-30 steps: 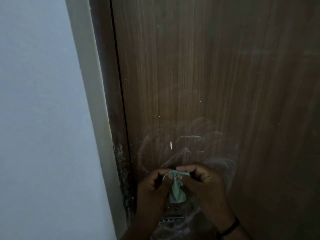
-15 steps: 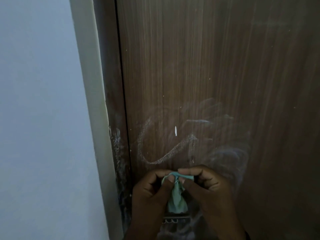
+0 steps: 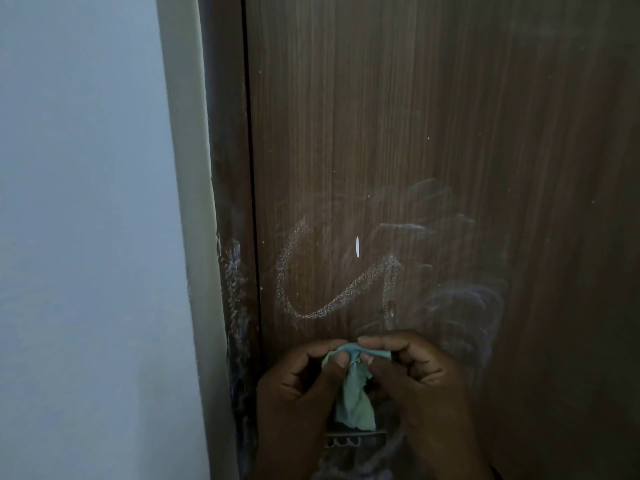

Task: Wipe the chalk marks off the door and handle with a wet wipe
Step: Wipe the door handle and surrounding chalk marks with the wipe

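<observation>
Head view, one frame, dim light. Item: brown wood-grain door [image 3: 415, 116], closed against a darker brown frame [image 3: 225, 168]; pale trim [image 3: 187, 202] and grey-blue wall [image 3: 86, 202] to the left. Item: chalk marks [image 3: 332, 303], a white U-shaped curve on the door's lower middle; it forms no readable letter or word. Paler smeared chalk lies to its right and along the frame's lower stretch. One small bright white fleck sits above the curve. Item: wet wipe [image 3: 353, 396], teal-green, crumpled, held in front of the door below the chalk curve, its loose end hanging downward. Left hand [image 3: 298, 393] pinches the wipe's top edge between thumb and curled fingers. Right hand [image 3: 415, 379] pinches the same edge just beside it, fingers curled. Item: metal fitting [image 3: 356, 438], partly hidden below the wipe; its kind cannot be told. No brand, label or legible writing shows.
</observation>
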`<state>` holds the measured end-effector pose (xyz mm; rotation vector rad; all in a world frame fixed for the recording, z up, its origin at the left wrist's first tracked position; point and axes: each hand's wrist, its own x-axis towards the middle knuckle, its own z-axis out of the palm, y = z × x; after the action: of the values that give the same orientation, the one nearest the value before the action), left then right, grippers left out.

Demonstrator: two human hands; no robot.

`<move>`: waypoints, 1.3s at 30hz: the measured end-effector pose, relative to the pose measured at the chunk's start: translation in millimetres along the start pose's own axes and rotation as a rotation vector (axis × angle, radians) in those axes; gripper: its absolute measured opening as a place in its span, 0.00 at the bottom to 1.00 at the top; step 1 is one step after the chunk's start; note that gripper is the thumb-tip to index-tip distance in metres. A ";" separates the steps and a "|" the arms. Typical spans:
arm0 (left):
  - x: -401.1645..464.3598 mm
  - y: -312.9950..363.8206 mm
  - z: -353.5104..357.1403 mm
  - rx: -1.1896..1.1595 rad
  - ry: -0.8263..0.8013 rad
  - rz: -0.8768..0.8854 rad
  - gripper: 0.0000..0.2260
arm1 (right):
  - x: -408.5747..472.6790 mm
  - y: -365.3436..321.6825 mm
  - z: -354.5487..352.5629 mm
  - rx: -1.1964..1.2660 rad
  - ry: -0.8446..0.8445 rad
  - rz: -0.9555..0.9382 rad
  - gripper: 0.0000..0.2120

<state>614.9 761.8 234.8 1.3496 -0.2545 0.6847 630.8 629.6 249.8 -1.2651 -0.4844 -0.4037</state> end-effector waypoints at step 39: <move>-60.9 2.6 -24.8 0.242 0.121 0.195 0.05 | -74.4 10.3 7.1 0.016 -0.076 -0.148 0.14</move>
<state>560.5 766.9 198.1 1.5187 -0.2124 0.9822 573.6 640.9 202.0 -1.2360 -0.6474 -0.4766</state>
